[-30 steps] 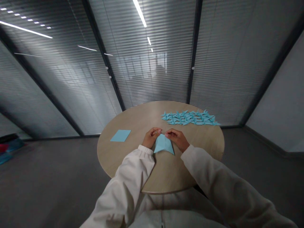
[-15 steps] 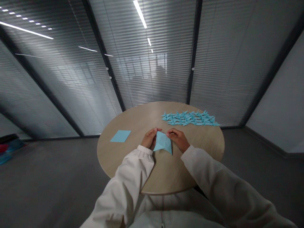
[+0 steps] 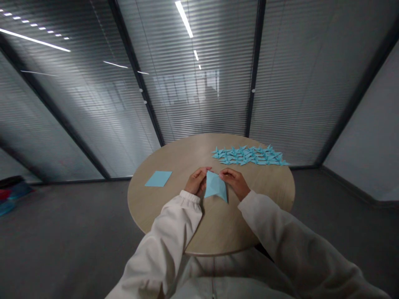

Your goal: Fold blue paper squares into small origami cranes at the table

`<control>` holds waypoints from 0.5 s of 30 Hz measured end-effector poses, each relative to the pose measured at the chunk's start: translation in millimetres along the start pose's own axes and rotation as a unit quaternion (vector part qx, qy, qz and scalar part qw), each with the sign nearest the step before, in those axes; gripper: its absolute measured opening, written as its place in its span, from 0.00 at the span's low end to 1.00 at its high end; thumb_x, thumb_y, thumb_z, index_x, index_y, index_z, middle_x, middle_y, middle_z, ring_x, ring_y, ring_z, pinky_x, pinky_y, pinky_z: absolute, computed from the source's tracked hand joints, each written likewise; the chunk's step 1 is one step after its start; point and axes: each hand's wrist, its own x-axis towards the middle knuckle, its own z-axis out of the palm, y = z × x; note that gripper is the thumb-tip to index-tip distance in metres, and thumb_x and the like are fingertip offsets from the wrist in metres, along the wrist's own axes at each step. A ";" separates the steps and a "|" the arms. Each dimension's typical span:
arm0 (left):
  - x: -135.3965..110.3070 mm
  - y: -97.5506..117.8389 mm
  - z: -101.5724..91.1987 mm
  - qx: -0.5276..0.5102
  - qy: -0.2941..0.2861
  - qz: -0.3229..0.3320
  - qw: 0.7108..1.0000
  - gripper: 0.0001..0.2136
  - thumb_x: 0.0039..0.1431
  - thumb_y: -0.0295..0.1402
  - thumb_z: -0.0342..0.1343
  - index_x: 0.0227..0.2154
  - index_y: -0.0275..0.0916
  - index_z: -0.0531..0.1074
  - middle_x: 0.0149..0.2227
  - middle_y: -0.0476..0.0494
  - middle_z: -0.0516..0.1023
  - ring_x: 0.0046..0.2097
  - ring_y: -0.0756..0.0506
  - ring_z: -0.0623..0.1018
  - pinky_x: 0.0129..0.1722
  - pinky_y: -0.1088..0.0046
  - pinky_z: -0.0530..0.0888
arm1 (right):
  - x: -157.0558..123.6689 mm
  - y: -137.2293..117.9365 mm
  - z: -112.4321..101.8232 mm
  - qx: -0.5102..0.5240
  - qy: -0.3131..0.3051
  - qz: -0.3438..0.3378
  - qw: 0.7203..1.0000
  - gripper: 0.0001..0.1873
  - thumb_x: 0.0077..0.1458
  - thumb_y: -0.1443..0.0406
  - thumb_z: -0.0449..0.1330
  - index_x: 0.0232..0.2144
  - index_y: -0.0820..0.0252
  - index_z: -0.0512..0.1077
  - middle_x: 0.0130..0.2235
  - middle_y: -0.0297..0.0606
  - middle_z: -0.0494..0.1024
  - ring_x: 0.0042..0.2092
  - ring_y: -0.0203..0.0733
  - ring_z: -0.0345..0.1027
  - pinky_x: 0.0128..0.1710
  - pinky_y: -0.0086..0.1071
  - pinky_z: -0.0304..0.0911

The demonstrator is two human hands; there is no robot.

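Wooden tabletop (image 3: pixel 170 195) spans the gap between the left hand (image 3: pixel 197 182) and a blue paper square (image 3: pixel 158 178) — packed origami cranes (image 3: pixel 249 155) block the way past the right hand (image 3: pixel 235 183)

No readable text, labels, brands, numbers or signs in view.
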 end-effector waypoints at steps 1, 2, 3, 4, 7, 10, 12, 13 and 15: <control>-0.5 0.1 0.1 0.001 -0.009 0.004 1.000 0.21 0.40 0.41 0.64 0.37 0.34 0.72 0.31 0.45 0.76 0.29 0.51 0.74 0.31 0.75 0.71 | 0.2 0.4 0.0 0.012 0.001 0.001 1.000 0.10 0.44 0.59 0.62 0.27 0.59 0.71 0.29 0.32 0.71 0.33 0.37 0.64 0.35 0.29 0.59; -0.9 0.1 0.1 0.004 -0.018 0.005 1.000 0.21 0.41 0.41 0.64 0.38 0.35 0.72 0.33 0.44 0.76 0.30 0.51 0.74 0.31 0.75 0.71 | 0.3 0.7 0.1 0.026 -0.001 0.002 1.000 0.10 0.44 0.59 0.62 0.27 0.59 0.70 0.28 0.31 0.71 0.33 0.37 0.64 0.35 0.28 0.59; -1.4 0.1 0.1 0.005 -0.024 0.007 1.000 0.21 0.41 0.40 0.64 0.39 0.35 0.72 0.34 0.44 0.76 0.30 0.51 0.74 0.31 0.76 0.70 | 0.3 0.9 0.1 0.039 -0.003 0.004 0.999 0.10 0.44 0.59 0.62 0.27 0.59 0.70 0.28 0.31 0.70 0.33 0.36 0.64 0.35 0.28 0.59; -1.7 -0.1 0.0 0.007 -0.027 0.008 1.000 0.21 0.41 0.40 0.65 0.39 0.35 0.72 0.34 0.43 0.76 0.30 0.52 0.74 0.31 0.76 0.70 | 0.3 0.8 0.3 0.050 -0.006 0.008 0.999 0.10 0.44 0.59 0.62 0.27 0.59 0.70 0.28 0.31 0.70 0.33 0.36 0.63 0.35 0.28 0.59; -1.8 -0.8 0.0 0.019 -0.016 0.011 1.000 0.19 0.38 0.39 0.66 0.35 0.35 0.73 0.33 0.44 0.76 0.30 0.51 0.74 0.30 0.77 0.70 | -0.1 -0.7 1.1 0.069 -0.017 0.030 0.997 0.11 0.44 0.58 0.62 0.27 0.60 0.70 0.28 0.31 0.70 0.32 0.36 0.63 0.34 0.28 0.59; -0.5 -0.8 0.1 0.043 -0.001 0.021 0.999 0.18 0.37 0.40 0.66 0.30 0.34 0.73 0.29 0.46 0.75 0.27 0.52 0.72 0.28 0.77 0.69 | -0.7 -2.6 2.7 0.080 -0.029 0.058 0.995 0.13 0.43 0.57 0.63 0.27 0.60 0.69 0.27 0.31 0.69 0.30 0.35 0.63 0.33 0.28 0.59; 1.1 -0.2 -0.5 0.061 0.010 0.033 0.998 0.17 0.37 0.42 0.65 0.27 0.34 0.72 0.25 0.48 0.74 0.25 0.53 0.71 0.26 0.79 0.68 | -0.9 -2.9 4.0 0.086 -0.044 0.071 0.993 0.14 0.43 0.56 0.63 0.27 0.60 0.70 0.26 0.31 0.70 0.30 0.35 0.63 0.32 0.28 0.60; 2.2 0.1 -1.4 0.073 0.022 0.039 0.996 0.17 0.36 0.42 0.65 0.25 0.34 0.72 0.24 0.49 0.73 0.24 0.54 0.70 0.24 0.79 0.67 | -1.0 -2.9 4.6 0.084 -0.053 0.074 0.992 0.14 0.43 0.55 0.62 0.28 0.59 0.70 0.27 0.31 0.70 0.30 0.36 0.64 0.33 0.29 0.60; 4.7 0.8 -4.3 0.105 0.060 0.053 0.991 0.18 0.34 0.44 0.65 0.24 0.34 0.72 0.20 0.51 0.71 0.21 0.55 0.68 0.21 0.80 0.64 | -0.9 -2.8 5.5 0.070 -0.069 0.075 0.992 0.16 0.45 0.53 0.60 0.32 0.59 0.71 0.30 0.33 0.72 0.34 0.38 0.66 0.35 0.30 0.62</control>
